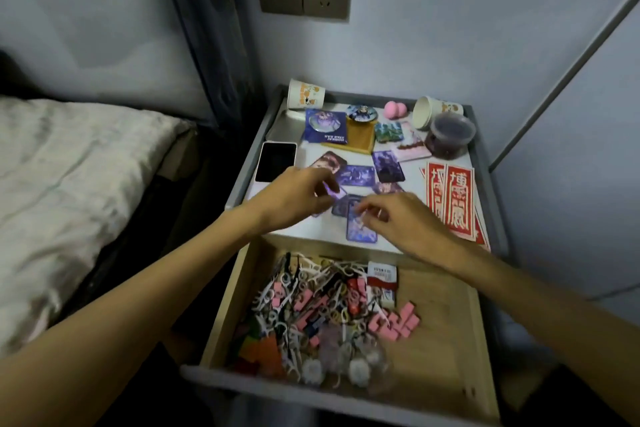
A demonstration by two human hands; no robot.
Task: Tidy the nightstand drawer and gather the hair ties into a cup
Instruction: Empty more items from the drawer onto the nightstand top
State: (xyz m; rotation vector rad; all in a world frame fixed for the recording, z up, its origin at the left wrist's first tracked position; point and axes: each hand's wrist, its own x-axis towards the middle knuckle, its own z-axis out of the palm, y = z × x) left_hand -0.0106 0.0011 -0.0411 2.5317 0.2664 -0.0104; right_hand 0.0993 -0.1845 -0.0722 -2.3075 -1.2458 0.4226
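1. The drawer (pixel 446 340) stands pulled out at the near side. A heap of clutter fills its left and middle and bare wood shows along its right side.
2. The hair ties (pixel 358 370) I can pick out are fluffy pale ones close to the drawer's front edge. Thin rings that are probably more of them are tangled with floss picks and pink blocks further back.
3. Both forearms pass over the drawer. The ties lie below and behind both hands, on the person's side and roughly midway between the arms, so by my reckoning neither hand is clearly nearer.
4. The right hand (pixel 398 215) hovers over the front edge of the nightstand top (pixel 304 229). Its fingertips are bunched above a purple card (pixel 360 230). Blur hides whether it has hold of anything.
5. The left hand (pixel 298 198), just beside the right, has curled fingers and appears to pinch a pale card (pixel 329 189).
6. More cards lie mid-top, with a phone (pixel 275 161) at the left edge and red paper strips (pixel 453 204) at the right.
7. Two paper cups lie tipped on their sides along the far edge: the left cup (pixel 306 99) and the right cup (pixel 427 113). Either would need to be set upright, and both are well apart from the ties.
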